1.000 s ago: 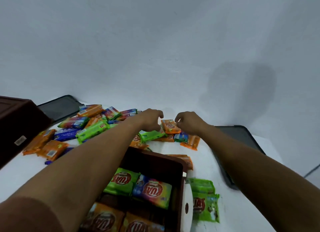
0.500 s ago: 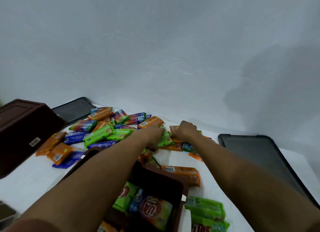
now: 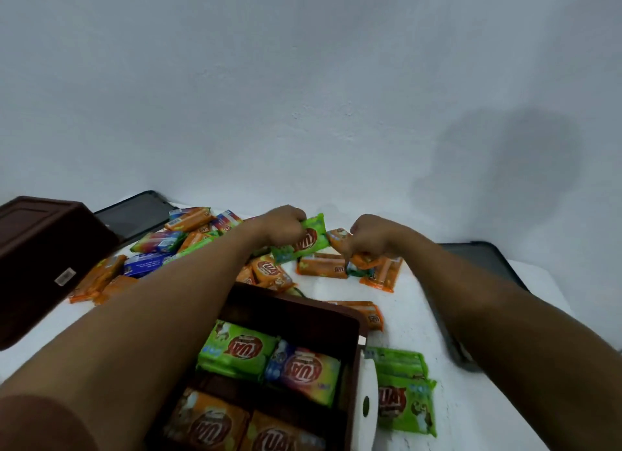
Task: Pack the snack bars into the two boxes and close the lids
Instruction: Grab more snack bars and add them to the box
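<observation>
A brown box [image 3: 353, 349] stands open just below me with green, multicoloured and orange snack bars laid inside. A second brown box [image 3: 40, 255] sits at the left. Many loose snack bars [image 3: 158, 242] lie scattered on the white table beyond the open box. My left hand [image 3: 279, 228] is closed on a green snack bar [image 3: 306, 242], lifted a little above the pile. My right hand [image 3: 370, 238] is closed on an orange snack bar [image 3: 361, 260] and perhaps another dark-ended one under it.
A dark lid [image 3: 134, 215] lies flat at the back left and another dark lid [image 3: 484, 258] at the right. Two green bars [image 3: 404, 393] rest right of the open box, beside a white tag [image 3: 365, 407] on its side. A white wall rises behind the table.
Both hands reached into the far pile, closed on bars and lifted them. The left now holds a green bar, the right an orange one. The view shifted slightly.
</observation>
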